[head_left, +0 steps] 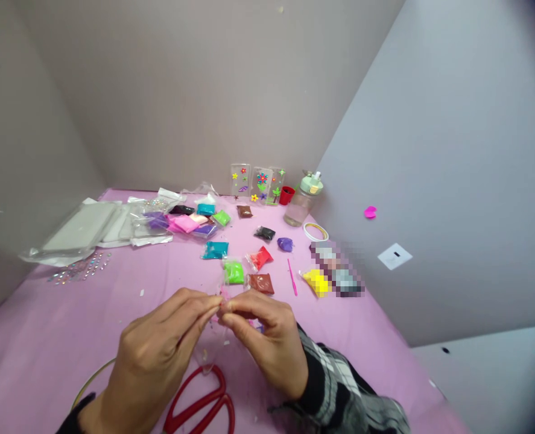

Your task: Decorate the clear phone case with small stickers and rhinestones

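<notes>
My left hand (158,340) and my right hand (269,337) meet fingertip to fingertip above the table's near middle. Thumb and fingers of each are pinched on a small pinkish, partly see-through piece (224,293). Most of it is hidden by the fingers, so its kind is unclear. Below the hands lie scissors with red handles (224,398), their blades out of view. Just beyond the fingertips are a bright green clay packet (234,272), a brown packet (261,284) and a red packet (261,258).
A teal packet (215,250), a purple lump (285,244), a pink stick tool (292,277) and a yellow packet (316,282) lie farther out. Clear decorated panels (262,185) and a bottle (300,205) stand at the back. Plastic-wrapped white sheets (81,226) are at left.
</notes>
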`<state>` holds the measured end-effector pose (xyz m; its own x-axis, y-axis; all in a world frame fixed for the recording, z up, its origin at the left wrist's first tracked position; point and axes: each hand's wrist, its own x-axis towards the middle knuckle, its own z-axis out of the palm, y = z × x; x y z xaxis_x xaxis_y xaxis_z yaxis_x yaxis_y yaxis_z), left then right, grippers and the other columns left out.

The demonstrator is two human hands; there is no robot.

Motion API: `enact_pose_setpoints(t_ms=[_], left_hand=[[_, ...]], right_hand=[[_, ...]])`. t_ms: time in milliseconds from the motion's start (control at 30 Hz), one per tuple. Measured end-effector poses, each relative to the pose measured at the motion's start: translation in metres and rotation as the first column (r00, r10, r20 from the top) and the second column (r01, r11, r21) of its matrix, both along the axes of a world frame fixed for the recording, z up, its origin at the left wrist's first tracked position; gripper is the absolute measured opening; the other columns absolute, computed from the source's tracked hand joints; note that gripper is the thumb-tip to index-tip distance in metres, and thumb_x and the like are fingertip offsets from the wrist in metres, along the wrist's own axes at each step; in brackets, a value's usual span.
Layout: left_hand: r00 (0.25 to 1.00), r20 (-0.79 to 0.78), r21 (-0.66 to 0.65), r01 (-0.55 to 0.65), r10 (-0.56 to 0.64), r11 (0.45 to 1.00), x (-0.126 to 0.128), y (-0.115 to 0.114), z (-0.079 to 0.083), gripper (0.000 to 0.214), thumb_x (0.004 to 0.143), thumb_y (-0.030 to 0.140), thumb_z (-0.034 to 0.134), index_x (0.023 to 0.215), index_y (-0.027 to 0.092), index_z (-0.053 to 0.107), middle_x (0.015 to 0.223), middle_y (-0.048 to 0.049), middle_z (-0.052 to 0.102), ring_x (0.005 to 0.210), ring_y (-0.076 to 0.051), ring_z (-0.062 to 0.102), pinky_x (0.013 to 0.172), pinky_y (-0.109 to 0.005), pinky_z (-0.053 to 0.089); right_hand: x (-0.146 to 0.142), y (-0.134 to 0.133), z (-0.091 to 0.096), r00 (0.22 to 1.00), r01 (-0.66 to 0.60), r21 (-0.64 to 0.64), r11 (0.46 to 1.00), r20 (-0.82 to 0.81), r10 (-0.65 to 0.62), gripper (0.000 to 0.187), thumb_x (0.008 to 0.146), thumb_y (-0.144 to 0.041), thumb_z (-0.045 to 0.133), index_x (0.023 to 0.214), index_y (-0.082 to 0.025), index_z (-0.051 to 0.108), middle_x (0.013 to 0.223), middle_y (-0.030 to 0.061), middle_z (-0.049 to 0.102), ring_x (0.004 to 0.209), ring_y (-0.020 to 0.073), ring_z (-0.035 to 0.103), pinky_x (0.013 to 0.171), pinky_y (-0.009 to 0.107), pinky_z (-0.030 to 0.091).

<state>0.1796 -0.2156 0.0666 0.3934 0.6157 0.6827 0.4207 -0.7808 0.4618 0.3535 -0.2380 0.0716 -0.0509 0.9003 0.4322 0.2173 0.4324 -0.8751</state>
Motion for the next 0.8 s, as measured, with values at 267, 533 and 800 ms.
enact_pose_setpoints(t_ms=[267,533,800], left_hand=[[0.996,-0.083,0.034,-0.007,0.009,0.999,-0.0047,-0.0010,0.0018,0.016,0.097,0.015,0.051,0.109,0.020,0.060,0.100,-0.0002,0.066,0.095,-0.009,0.062,0.089,-0.019,0.047],[0.986,-0.155,-0.044,-0.064,0.057,0.997,-0.0004,0.0001,0.0064,0.010,0.093,0.014,0.053,0.086,0.021,0.055,0.079,0.0020,0.057,0.073,-0.013,0.055,0.067,-0.027,0.043],[0.956,0.181,-0.462,-0.124,0.230,0.878,-0.0059,0.0058,0.0090,0.008,0.089,0.027,0.057,0.082,0.025,0.055,0.072,0.0055,0.056,0.065,-0.011,0.055,0.060,-0.021,0.045]], right_hand=[[0.0014,0.0011,-0.0024,0.999,0.005,0.016,1.000,0.040,-0.005,0.011,0.085,-0.013,0.067,0.092,-0.014,0.076,0.082,0.0074,0.075,0.074,0.0150,0.068,0.069,0.025,0.055],[0.0023,0.0024,-0.0036,0.995,-0.029,0.001,1.000,0.096,0.029,0.011,0.087,-0.015,0.065,0.091,-0.016,0.075,0.084,0.0066,0.074,0.078,0.0167,0.067,0.074,0.029,0.054],[0.0031,0.0100,-0.0030,0.867,-0.275,-0.325,0.905,-0.490,0.088,0.007,0.079,-0.024,0.075,0.083,-0.019,0.073,0.078,0.0017,0.076,0.070,0.0137,0.070,0.070,0.028,0.057]])
